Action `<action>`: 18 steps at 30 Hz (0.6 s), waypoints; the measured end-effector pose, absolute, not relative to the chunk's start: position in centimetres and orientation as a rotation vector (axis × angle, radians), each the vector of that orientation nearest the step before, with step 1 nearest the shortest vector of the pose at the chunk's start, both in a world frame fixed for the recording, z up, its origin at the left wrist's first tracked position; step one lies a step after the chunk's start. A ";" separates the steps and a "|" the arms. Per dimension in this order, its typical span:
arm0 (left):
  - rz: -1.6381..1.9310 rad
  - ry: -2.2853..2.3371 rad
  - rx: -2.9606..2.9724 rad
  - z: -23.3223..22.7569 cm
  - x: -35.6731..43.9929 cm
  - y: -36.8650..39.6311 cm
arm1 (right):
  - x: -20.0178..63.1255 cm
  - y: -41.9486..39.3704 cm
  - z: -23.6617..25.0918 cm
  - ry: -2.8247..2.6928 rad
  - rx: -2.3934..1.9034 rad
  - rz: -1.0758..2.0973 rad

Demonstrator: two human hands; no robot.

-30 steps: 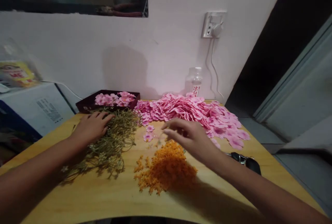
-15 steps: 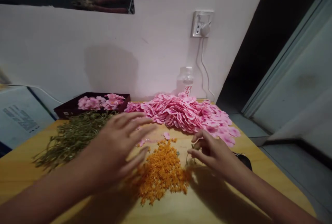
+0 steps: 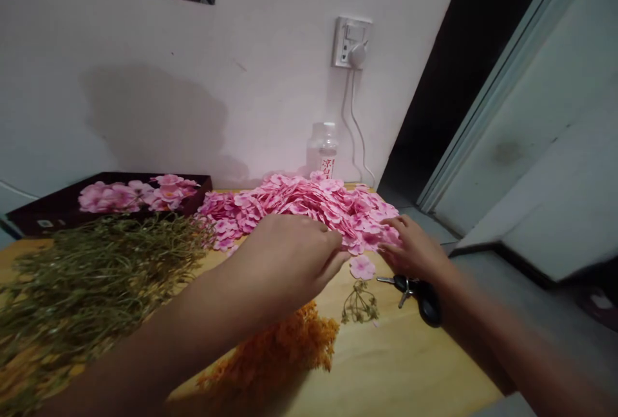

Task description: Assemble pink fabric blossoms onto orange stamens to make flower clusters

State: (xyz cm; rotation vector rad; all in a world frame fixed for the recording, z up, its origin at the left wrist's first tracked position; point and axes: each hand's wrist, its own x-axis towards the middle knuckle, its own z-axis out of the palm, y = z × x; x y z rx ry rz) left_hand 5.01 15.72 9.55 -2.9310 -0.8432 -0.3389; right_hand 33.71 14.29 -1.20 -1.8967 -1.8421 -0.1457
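Observation:
My left hand point(image 3: 294, 250) is stretched across the front of a heap of pink fabric flower petals point(image 3: 309, 201). Its thumb and nearest finger show slightly apart; the other fingers are mostly hidden. At the right end of the heap, my right hand point(image 3: 412, 250) rests on petals with its fingers loosely spread. A single pink flower point(image 3: 362, 267) lies between the two hands. Just nearer is a small green stem cluster point(image 3: 360, 304). Below my left forearm sits a pile of orange blossoms point(image 3: 294, 340), partly covered.
Green stems point(image 3: 96, 282) lie bunched on the left, before a dark box point(image 3: 29, 214) with pink flowers point(image 3: 138, 195). A clear bottle point(image 3: 322, 147) stands by the wall. Keys point(image 3: 410, 291) with a black fob lie near the table's right edge.
My left hand has moved right, from above the orange pile to the petals. My right hand has let go of the green stem cluster and reached the heap. The view has shifted right.

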 end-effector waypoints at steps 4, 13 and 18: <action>-0.355 -0.950 -2.914 8.7 4.7 17.4 | 33.6 16.0 -2.4 -1.919 -1.891 -0.162; -0.971 -1.103 -2.934 6.4 5.7 20.0 | 33.1 17.6 -0.8 -1.447 -1.689 0.273; -1.165 -1.223 -3.273 4.1 7.1 20.4 | 28.7 17.2 1.8 -1.293 -1.528 0.627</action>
